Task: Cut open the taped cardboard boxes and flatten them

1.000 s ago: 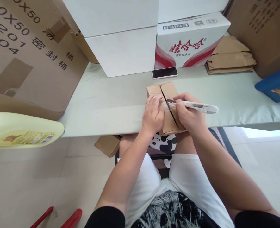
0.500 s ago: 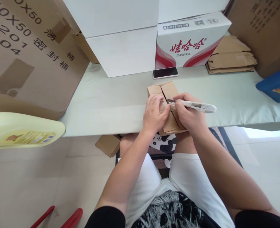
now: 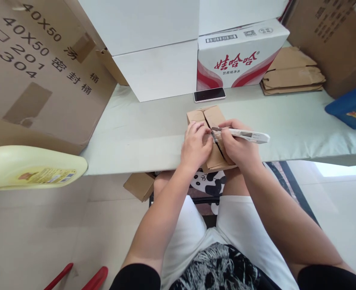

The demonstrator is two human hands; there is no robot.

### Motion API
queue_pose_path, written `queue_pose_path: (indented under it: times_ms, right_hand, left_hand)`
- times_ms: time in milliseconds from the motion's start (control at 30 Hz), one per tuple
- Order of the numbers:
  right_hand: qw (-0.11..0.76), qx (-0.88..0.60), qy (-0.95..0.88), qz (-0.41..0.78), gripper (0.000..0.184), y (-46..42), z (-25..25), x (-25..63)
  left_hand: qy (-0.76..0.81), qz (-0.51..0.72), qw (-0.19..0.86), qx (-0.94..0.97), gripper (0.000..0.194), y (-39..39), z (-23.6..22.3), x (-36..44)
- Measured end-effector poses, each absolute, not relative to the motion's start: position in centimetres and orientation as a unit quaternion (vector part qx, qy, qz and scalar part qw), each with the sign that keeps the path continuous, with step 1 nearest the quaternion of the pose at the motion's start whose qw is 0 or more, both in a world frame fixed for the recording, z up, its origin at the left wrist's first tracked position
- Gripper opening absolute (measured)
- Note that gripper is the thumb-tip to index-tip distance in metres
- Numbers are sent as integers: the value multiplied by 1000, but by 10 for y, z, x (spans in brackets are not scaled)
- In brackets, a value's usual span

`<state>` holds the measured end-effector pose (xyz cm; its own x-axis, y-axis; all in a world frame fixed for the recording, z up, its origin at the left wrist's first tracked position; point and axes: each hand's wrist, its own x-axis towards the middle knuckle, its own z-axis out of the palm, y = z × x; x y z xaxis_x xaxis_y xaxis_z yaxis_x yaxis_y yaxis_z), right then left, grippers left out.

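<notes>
A small brown cardboard box (image 3: 215,115) lies near the table's front edge, a dark seam running between its top flaps. My right hand (image 3: 241,146) is closed around a white utility knife (image 3: 252,135), its blade tip at the seam. On the box's left flap rests my left hand (image 3: 196,145), thumb and forefinger pinched together by the blade tip. A strip of clear tape (image 3: 216,137) crosses the seam at those fingertips, which seem to grip its end; the fingers partly hide it.
Behind the box lie a phone (image 3: 209,94), white cartons (image 3: 159,70) and flattened cardboard (image 3: 294,76). A big carton (image 3: 45,92) and a pale yellow bottle (image 3: 36,167) stand left. At right is a blue container (image 3: 351,108). An open box (image 3: 139,186) sits below the table's edge.
My left thumb has drawn in toward the forefinger, lifting off the flap near the tape. The knife has shifted slightly left with my right hand. The camera view has turned a little left.
</notes>
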<state>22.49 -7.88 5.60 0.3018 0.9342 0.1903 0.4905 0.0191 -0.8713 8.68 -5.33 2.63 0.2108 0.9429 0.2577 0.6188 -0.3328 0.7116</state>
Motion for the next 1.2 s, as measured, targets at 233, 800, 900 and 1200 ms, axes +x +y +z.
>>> queue_pose_path:
  times_ms: [233, 800, 900, 1200]
  right_hand:
    - [466, -655, -546, 236, 17, -78, 55, 225]
    - [436, -673, -552, 229, 18, -78, 57, 223]
    - [432, -673, -557, 224, 18, -78, 58, 221]
    - [312, -679, -632, 208, 25, -73, 67, 227]
  left_hand:
    - [535, 338, 229, 739, 14, -60, 30, 88]
    - [492, 366, 180, 770, 33, -56, 3, 76]
    - [489, 372, 177, 768, 33, -56, 1, 77]
    - [476, 381, 146, 779, 33, -50, -9, 76]
